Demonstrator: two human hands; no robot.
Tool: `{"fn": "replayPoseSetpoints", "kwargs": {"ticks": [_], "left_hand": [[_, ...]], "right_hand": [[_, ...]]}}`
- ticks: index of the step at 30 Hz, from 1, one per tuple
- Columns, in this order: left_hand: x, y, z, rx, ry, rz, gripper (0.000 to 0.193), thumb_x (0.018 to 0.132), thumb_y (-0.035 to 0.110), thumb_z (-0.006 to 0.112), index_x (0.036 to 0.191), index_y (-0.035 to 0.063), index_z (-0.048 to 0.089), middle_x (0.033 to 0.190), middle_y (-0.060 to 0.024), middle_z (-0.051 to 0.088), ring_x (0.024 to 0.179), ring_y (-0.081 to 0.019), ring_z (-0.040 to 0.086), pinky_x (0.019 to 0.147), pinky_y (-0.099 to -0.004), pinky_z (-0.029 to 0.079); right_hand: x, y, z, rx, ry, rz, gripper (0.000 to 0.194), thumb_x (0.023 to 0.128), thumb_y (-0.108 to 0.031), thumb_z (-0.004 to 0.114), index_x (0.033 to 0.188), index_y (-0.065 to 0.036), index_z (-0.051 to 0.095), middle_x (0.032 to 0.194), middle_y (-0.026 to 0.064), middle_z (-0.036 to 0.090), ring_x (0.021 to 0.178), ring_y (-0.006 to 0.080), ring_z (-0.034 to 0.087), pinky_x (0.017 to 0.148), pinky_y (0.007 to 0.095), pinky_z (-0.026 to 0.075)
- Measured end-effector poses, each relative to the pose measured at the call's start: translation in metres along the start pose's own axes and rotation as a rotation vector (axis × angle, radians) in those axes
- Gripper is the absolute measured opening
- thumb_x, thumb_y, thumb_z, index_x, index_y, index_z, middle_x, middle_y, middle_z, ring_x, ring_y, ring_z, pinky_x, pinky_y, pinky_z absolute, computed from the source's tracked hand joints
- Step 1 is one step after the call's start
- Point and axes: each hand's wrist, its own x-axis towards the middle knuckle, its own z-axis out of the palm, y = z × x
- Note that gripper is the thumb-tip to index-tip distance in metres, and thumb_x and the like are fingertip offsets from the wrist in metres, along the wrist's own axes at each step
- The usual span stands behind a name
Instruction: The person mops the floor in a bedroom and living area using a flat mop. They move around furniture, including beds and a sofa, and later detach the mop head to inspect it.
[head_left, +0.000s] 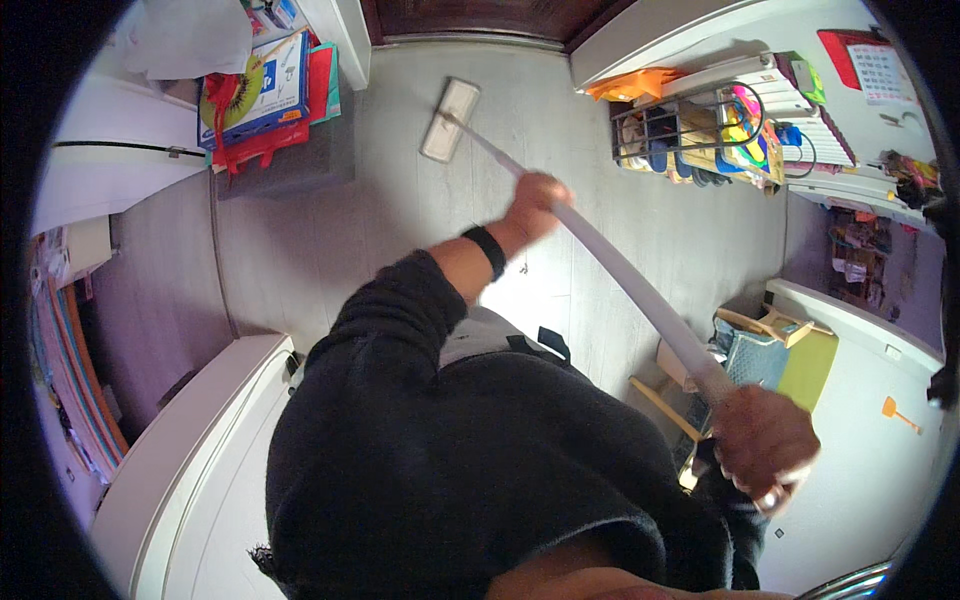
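Note:
A flat mop with a pale rectangular head (463, 105) lies against the grey plank floor ahead of me. Its long whitish pole (637, 281) slants back past my body to the right. My left hand (538, 201), with a black band on the wrist, wraps around the lower part of the pole. Up at the pole's top end, my right hand (766, 448) is closed around it, slightly blurred. Both hands are bare, and a dark sleeve is pushed up on my left forearm.
A printed box (289, 86) and red bags are piled at the left. Opposite, a black wire rack (686, 135) holds shoes and colourful items beside a white radiator (821, 139). A wooden-framed chair (765, 326) stands right of me. Ahead is a dark doorway (469, 19).

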Motion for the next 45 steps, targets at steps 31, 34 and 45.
{"fn": "replayPoseSetpoints", "kwargs": {"ticks": [31,34,45], "left_hand": [[0.105,-0.120,0.129,0.115,-0.405,-0.033,0.027,0.075,0.010,0.058,0.055,0.0009,0.043,0.057,-0.0160,0.046,0.055,-0.0339,0.046,0.051,-0.0419,0.036],[0.099,-0.114,0.148,0.165,-0.542,-0.027,0.026,0.075,0.011,0.058,0.055,0.0012,0.045,0.059,-0.0159,0.049,0.058,-0.0334,0.048,0.053,-0.0417,0.038],[0.027,0.007,0.213,0.060,-1.159,0.043,0.017,0.068,0.024,0.059,0.061,0.0091,0.059,0.065,-0.0117,0.061,0.065,-0.0285,0.061,0.057,-0.0396,0.047]], "right_hand": [[0.041,0.121,-0.083,-0.059,0.145,0.020,0.039,0.074,-0.024,0.058,0.046,-0.005,0.040,0.040,0.0055,0.043,0.042,0.0210,0.044,0.052,0.0364,0.041],[0.019,0.123,-0.084,-0.090,0.226,0.035,0.042,0.078,-0.026,0.056,0.045,-0.005,0.039,0.039,0.0049,0.042,0.038,0.0208,0.042,0.050,0.0368,0.040],[-0.057,0.021,-0.094,-0.105,0.683,0.063,0.037,0.078,-0.024,0.055,0.048,-0.013,0.036,0.040,0.0006,0.041,0.035,0.0155,0.038,0.043,0.0325,0.031]]}}
